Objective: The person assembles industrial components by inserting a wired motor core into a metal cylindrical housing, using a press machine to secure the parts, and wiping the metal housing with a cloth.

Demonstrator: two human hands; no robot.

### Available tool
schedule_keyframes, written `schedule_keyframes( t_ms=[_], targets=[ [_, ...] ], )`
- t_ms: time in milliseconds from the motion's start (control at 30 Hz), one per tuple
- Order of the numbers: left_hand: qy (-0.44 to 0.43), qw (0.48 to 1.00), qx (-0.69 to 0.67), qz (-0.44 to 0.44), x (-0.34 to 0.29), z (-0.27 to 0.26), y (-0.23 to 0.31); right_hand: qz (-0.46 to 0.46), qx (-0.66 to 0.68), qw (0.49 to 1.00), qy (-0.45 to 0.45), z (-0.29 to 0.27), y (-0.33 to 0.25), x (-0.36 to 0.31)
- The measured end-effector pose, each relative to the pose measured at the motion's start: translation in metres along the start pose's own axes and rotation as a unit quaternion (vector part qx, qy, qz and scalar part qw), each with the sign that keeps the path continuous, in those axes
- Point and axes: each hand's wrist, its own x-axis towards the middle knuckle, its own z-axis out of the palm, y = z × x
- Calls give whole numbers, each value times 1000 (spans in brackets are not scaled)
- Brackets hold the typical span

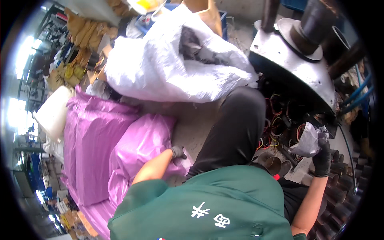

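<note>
At the right of the frame, the right hand (321, 155), in a dark glove, grips a crumpled pale sheet (306, 141), which sticks out to the left of it. Some fingers are hard to see. Near the middle, the gloved left hand (178, 152) is curled beside a pink plastic bag (145, 134); I can't tell if it grips the pale scrap (185, 161) there. Dark shade hides some coloured wires (275, 120).

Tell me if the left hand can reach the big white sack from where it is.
Probably yes: the left hand is by the pink bag, and grey floor shows between it and the white sack. The raised knee is to the right of that path.
</note>
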Motion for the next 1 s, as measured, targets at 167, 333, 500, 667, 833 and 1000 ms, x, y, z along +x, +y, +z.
schedule_keyframes(
  t_ms=[167, 333, 500, 667, 833, 1000],
  targets=[
    [190, 962, -188, 58, -117, -106, 113, -20, 104, 994, -15, -13, -8, -4],
    [504, 775, -81, 372, -201, -211, 193, -83, 196, 976, -36, 8, -28, -15],
    [419, 679, -210, 565, -308, -230, 369, -170, 113, 975, -88, 54, -58, -25],
    [166, 652, -286, 682, -252, -172, 534, -240, 55, 968, -54, 51, -74, -28],
    [-67, 746, -254, 613, -218, -82, 612, -164, -27, 986, -13, -3, -58, -17],
    [-67, 786, -206, 579, -180, -61, 601, -137, 77, 987, 23, 13, -21, -4]
  ],
)
